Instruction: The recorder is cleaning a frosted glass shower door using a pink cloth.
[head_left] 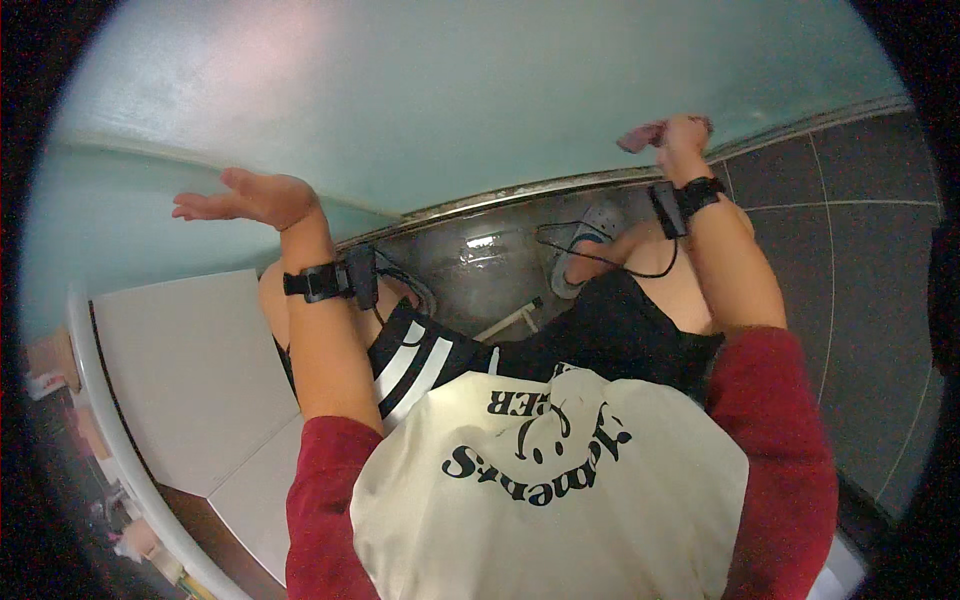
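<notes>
My right hand (pixel 686 142) is closed around a crumpled pinkish-brown cloth (pixel 641 137), which sticks out to the left of the fist. It is up against the lower part of a pale green frosted panel (pixel 470 90), just above the panel's bottom track (pixel 530 188). Over on the left, my left hand (pixel 262 198) is held out with fingers apart and nothing in it. It appears in front of the same panel; whether it touches the surface I cannot tell. Each wrist wears a black strap with a small cabled box.
Below the track lies a wet grey floor (pixel 465 250), where my sandalled feet (pixel 597 228) are set apart. A white cabinet (pixel 180 340) stands close at my left, beside a curved white edge (pixel 130 440) with small items beyond. Dark tiles (pixel 785 260) cover the right side.
</notes>
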